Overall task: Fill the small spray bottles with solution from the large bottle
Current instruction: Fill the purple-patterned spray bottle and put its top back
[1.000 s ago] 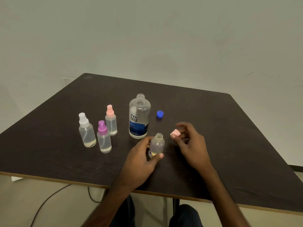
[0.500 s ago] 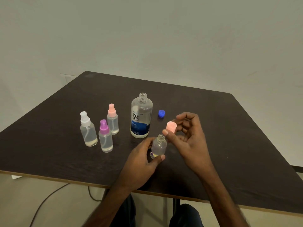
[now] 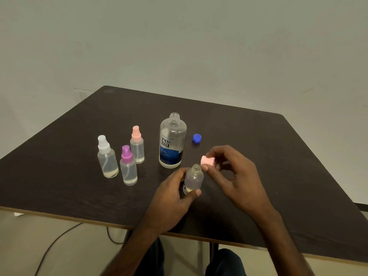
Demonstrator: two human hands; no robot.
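Lowered since a moment ago, the right hand (image 3: 233,176) pinches the pink cap (image 3: 207,161) just right of the upright small bottle (image 3: 193,179) gripped by the left hand (image 3: 171,198).

Pink cap (image 3: 207,161), blue cap (image 3: 197,138), dark wood-grain table (image 3: 258,148), blue-labelled bottle (image 3: 172,140)

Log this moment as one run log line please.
left hand: holds open small bottle on table | right hand: pink cap beside its neck | large bottle: uncapped, upright

Large bottle (image 3: 172,141), blue cap (image 3: 197,138) block ahead; table (image 3: 288,166) right open.
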